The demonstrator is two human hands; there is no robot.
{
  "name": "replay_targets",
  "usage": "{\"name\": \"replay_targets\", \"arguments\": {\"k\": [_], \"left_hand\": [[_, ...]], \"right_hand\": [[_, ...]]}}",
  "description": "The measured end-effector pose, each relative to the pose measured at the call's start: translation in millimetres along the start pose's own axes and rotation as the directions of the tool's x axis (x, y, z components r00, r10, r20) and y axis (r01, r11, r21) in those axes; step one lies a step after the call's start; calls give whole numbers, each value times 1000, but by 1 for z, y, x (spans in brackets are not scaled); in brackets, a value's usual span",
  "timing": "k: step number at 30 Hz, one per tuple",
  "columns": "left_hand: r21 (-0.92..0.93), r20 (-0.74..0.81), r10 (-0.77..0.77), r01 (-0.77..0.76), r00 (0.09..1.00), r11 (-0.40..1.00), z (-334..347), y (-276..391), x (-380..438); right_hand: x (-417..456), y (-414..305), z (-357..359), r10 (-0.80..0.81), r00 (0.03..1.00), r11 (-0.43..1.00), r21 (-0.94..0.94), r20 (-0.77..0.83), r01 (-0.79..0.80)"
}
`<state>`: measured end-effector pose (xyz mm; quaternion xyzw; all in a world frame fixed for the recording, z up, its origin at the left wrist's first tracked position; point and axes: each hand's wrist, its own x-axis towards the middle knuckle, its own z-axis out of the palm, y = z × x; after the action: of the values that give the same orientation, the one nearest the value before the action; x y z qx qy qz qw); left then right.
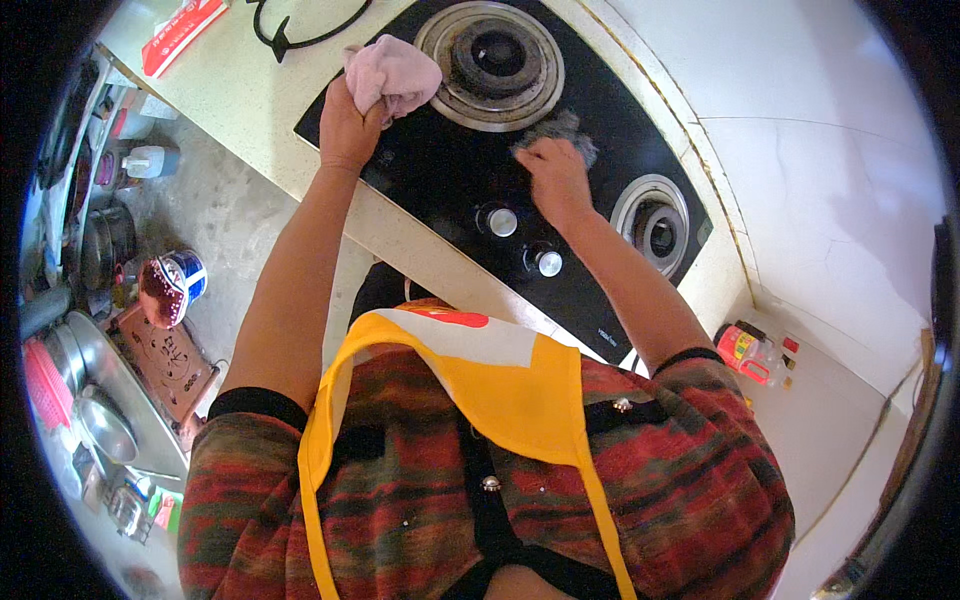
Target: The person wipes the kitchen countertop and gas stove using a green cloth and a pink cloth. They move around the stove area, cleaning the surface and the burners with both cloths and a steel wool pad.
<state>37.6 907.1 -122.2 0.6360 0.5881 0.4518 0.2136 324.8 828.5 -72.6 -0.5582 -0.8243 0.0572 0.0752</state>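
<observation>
My left hand (350, 124) grips a bunched pink cloth (394, 73) over the left edge of a black glass gas hob (442, 169), beside the large burner (498, 56). My right hand (556, 180) holds a grey, fluffy-looking scouring pad (568, 135) against the glass, between the large burner and the smaller burner (660, 225). Part of the pad is hidden under my fingers. Two silver control knobs, one (502, 222) nearer the middle and one (549, 262) nearer the front, are just below my right hand. Both burners show bare metal rings, with brownish stains on the large one.
A black pan support (281, 37) and a red-and-white box (182, 34) lie on the pale counter (217, 97). White tiled wall (810, 172) borders the hob. Bottles (750, 352) stand at right. A blue tub (185, 276) and metal bowls (107, 427) are at left.
</observation>
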Motion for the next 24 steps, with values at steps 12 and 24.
{"name": "replay_targets", "arguments": {"k": [12,24], "left_hand": [[312,90,169,-189,981,931,11,-6,3],[503,23,158,-148,987,852,29,8,6]], "right_hand": [[14,-15,25,-100,983,992,64,-153,111],[22,29,13,102,984,990,-79,-147,-114]]}}
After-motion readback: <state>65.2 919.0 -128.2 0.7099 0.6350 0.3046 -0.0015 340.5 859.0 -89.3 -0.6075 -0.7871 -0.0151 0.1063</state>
